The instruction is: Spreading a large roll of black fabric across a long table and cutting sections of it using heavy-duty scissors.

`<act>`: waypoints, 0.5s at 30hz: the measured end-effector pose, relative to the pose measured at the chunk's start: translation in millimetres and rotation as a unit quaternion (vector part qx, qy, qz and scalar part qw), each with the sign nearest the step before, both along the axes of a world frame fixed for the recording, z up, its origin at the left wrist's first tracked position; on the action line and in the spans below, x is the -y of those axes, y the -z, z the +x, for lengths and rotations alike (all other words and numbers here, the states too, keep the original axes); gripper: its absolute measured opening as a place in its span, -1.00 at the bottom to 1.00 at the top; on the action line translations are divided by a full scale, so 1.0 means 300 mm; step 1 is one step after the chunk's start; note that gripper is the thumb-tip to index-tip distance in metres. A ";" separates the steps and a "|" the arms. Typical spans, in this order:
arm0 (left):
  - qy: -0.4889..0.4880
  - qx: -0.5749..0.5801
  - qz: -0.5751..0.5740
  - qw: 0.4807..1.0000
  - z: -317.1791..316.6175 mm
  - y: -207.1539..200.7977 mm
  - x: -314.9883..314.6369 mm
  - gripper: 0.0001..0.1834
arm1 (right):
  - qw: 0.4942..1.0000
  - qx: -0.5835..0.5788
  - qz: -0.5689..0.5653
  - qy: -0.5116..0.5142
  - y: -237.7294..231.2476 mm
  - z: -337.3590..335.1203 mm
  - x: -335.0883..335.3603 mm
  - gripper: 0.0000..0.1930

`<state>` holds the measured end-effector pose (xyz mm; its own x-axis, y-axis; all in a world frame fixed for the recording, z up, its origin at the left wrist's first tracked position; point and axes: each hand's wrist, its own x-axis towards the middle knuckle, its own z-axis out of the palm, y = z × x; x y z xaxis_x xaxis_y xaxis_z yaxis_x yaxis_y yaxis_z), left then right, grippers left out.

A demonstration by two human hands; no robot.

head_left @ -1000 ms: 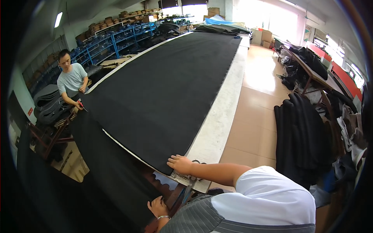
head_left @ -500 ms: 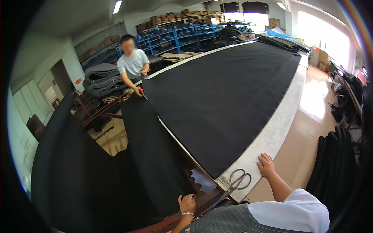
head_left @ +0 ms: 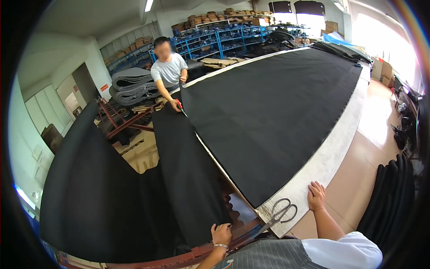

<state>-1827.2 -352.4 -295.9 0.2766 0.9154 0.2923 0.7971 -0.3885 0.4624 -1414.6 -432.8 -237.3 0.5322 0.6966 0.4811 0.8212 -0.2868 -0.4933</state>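
resting at the near edge of the hanging black fabric (head_left: 186, 184), the left hand (head_left: 221, 234) has its fingers bent at the border; whether they pinch it cannot be told. the right hand (head_left: 316, 196) is released, laid on the pale table border (head_left: 320, 166) with nothing grasped. large shears (head_left: 274, 220) lie between the two hands. the fabric extends forward and to the left of the left hand; a black sheet (head_left: 273, 116) lies flat ahead of both. judged by drape, the fabric is soft, pliable and probably heavy at this length; grip it along the free edge.
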 end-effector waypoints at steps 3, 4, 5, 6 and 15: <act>-0.007 -0.006 0.004 1.000 -0.010 0.007 0.006 -0.83 | 1.000 0.007 0.009 -0.010 0.003 -0.007 -0.012 -0.78; -0.027 -0.003 0.007 1.000 -0.002 0.000 0.008 -0.83 | 1.000 0.016 0.010 -0.012 0.011 0.004 -0.006 -0.77; -0.014 -0.016 -0.010 1.000 0.007 -0.012 0.006 -0.83 | 0.999 0.023 0.013 -0.020 0.024 0.014 -0.001 -0.77; 0.005 -0.027 -0.029 0.999 0.014 -0.020 0.004 -0.82 | 0.999 0.019 0.020 -0.017 0.033 0.024 0.015 -0.77; 0.003 -0.018 -0.041 0.999 0.002 -0.020 0.013 -0.79 | 0.999 0.009 -0.035 -0.015 0.044 0.028 0.009 -0.73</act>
